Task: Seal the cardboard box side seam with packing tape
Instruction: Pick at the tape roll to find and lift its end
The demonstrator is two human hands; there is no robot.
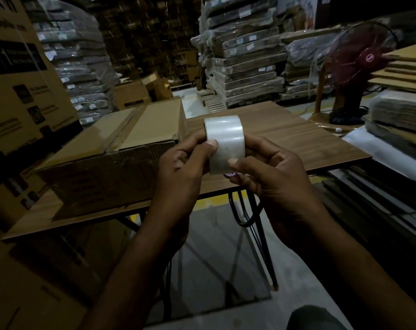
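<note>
Both hands grasp the packing tape roll (224,142): left hand (182,170) and right hand (276,175) curl round its sides, thumbs pressed on the outer wrap. The cardboard box (102,167) lies on the table (309,141), left of the fingers and clear of them. Judgement: free end being sought. Advise dragging a thumbnail across the wrap until it catches, then peeling squarely.

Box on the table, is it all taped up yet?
Not yet. The cardboard box already has tape along its top seam. The left hand and right hand both hold the tape roll, thumbs on it. No strip reaches the box, so the side seam is still to do.
</note>
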